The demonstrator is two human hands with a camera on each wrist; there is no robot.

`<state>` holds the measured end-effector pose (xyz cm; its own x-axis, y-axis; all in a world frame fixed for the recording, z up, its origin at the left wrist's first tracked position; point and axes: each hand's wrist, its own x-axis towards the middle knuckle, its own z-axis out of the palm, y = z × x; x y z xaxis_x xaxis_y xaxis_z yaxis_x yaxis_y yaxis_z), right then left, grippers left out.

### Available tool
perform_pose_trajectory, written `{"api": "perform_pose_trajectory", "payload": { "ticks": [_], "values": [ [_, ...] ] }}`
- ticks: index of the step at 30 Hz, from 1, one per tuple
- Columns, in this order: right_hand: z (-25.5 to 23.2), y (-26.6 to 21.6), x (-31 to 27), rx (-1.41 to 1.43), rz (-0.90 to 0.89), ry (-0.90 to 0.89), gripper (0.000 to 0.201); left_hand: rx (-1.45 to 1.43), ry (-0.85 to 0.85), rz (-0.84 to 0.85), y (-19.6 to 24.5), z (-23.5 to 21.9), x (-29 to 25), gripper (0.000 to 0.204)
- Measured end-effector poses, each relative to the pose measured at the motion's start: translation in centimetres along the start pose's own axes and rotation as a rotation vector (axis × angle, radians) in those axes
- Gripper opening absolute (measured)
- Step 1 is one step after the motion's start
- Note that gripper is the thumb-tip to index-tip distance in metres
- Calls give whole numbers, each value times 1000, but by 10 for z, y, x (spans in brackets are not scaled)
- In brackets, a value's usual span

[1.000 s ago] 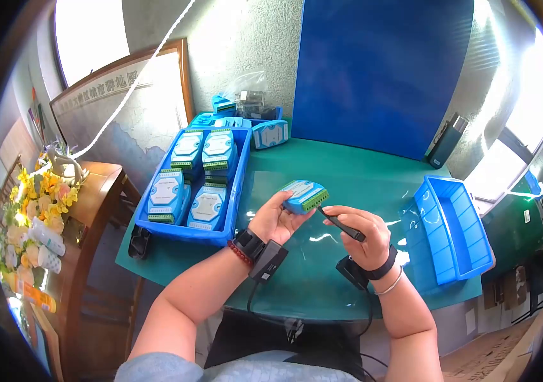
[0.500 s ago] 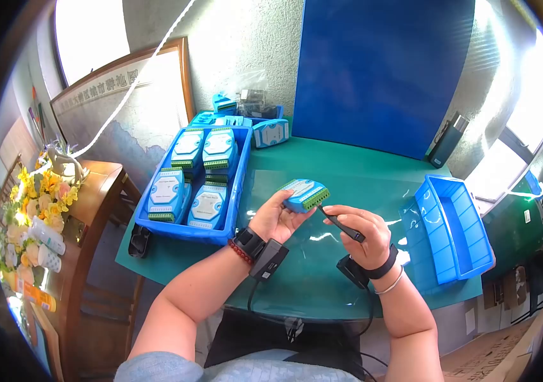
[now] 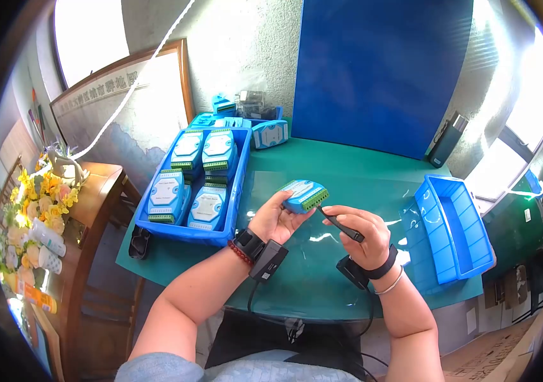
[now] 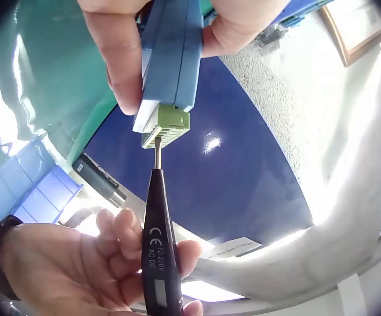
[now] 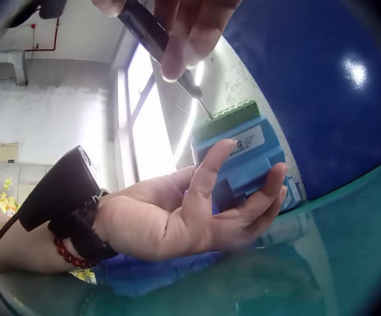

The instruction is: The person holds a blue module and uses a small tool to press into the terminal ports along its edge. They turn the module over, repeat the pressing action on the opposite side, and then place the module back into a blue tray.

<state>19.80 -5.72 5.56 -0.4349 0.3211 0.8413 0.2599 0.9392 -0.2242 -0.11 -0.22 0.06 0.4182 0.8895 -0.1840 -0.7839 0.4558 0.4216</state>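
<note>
My left hand (image 3: 278,221) grips a blue-and-white electronic module (image 3: 303,195) above the table, thumb on one face and fingers on the other. Green screw terminals (image 4: 171,121) run along the module's end. In my right hand (image 3: 369,239) is a black voltage tester screwdriver (image 4: 159,230), pinched by the handle, which is printed "12-220V AC DC". Its metal shaft (image 4: 158,155) meets the terminal block, and the very tip is hidden there. The right wrist view shows the module's blue underside and a small label (image 5: 246,142).
A blue bin (image 3: 236,215) of similar modules stands left, with more modules (image 3: 270,134) behind it. Another blue bin (image 3: 456,232) sits at the right table edge. A blue panel (image 3: 379,76) rises at the back, near a dark upright device (image 3: 447,141). Cables hang from both wrists.
The screwdriver handle has shifted very slightly in my right hand, its shaft still at the terminals. The left hand and module hold their place.
</note>
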Motion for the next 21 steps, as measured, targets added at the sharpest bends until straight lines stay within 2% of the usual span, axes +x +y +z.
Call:
{"api": "perform_pose_trajectory", "payload": {
  "ticks": [7,10,13,17,21],
  "values": [
    [0,-2,2,6,1,7,40,-13,1,-5,0,-1,1,39],
    [1,1,-2,109,62,42,31,-10,18,1,1,3,-3,40],
    [6,-2,-6,297,210,183,21,-8,15,8,1,3,-3,41],
    [4,-3,-3,473,322,315,23,-20,27,5,2,5,-3,42],
    [5,-3,-3,542,359,329,22,-11,36,11,1,6,-3,42]
  ]
}}
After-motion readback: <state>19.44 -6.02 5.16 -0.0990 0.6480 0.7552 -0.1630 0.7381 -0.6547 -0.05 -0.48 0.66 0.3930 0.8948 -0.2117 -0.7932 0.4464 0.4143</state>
